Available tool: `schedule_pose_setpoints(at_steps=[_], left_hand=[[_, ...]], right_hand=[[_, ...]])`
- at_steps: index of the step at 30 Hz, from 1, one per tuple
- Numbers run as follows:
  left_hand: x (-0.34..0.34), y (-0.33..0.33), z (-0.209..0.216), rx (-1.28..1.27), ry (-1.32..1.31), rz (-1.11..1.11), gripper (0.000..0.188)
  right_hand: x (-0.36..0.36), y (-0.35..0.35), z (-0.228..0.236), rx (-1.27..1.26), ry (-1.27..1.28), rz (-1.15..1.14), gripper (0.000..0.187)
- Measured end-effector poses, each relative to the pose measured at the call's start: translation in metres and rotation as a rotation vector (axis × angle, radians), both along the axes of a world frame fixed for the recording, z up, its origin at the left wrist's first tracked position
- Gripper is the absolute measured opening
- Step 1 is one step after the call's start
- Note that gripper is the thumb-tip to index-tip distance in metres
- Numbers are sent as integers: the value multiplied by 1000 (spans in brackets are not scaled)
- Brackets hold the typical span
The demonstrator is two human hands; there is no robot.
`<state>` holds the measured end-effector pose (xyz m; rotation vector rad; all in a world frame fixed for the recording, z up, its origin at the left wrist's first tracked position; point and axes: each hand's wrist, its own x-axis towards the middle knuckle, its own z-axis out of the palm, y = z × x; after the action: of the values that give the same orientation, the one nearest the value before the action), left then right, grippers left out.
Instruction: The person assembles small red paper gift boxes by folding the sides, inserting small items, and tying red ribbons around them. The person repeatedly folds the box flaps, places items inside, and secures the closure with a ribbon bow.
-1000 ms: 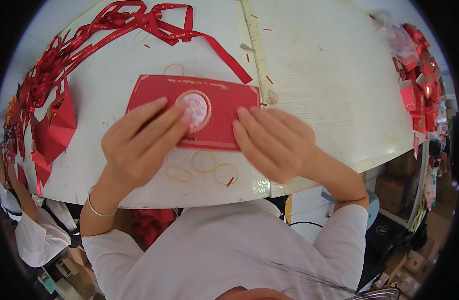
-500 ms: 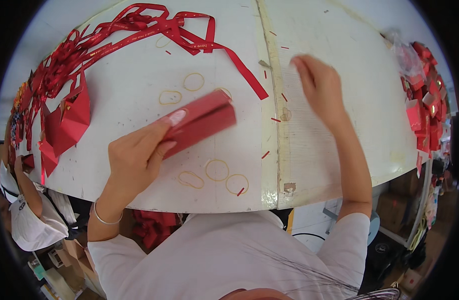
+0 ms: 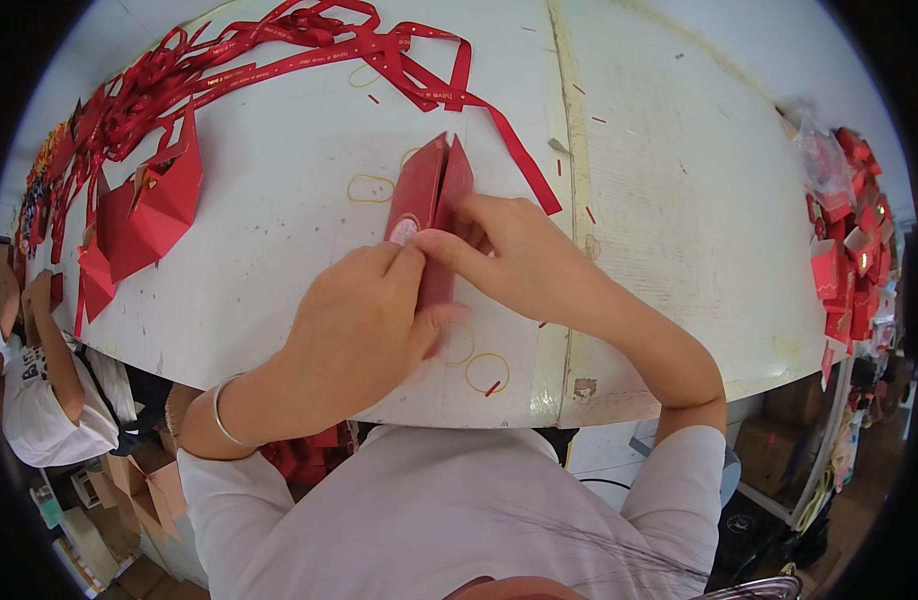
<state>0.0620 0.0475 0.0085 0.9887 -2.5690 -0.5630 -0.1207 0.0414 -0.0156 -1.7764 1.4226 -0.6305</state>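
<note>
A red folded cardboard piece, with a lengthwise gap between its two long panels, tilts up over the middle of the white table. A pale oval patch shows on it beside my fingertips. My left hand grips its near left side, thumb on the right. From the right, my right hand closes on its right panel, the thumb meeting my left fingertips; its other fingertips are partly hidden. Thin yellow rubber bands lie around and under my hands, some covered.
A tangle of printed red ribbon spreads across the far left, one strip reaching toward the middle. An open red box stands at left. More red boxes are heaped at far right. Another person works at the left edge.
My right hand has come in from the right, where it was raised and apart, onto the red cardboard piece. The piece has turned from slanting rightward to pointing nearly straight away from me.
</note>
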Motion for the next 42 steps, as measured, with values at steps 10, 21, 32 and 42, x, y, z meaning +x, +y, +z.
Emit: schedule_pose_setpoints(at_steps=[10, 21, 32, 42], left_hand=[[17, -4, -18, 59, 203, -211, 48], [4, -48, -35, -301, 203, -78, 25], [4, -51, -27, -133, 293, -95, 25], [3, -55, -22, 63, 185, -90, 27]], right_hand=[[-2, 30, 21, 83, 0, 43, 24], [-9, 29, 32, 57, -48, 147, 30], [-39, 4, -4, -440, 168, 63, 20], [-69, -74, -21, -703, 932, 508, 17]])
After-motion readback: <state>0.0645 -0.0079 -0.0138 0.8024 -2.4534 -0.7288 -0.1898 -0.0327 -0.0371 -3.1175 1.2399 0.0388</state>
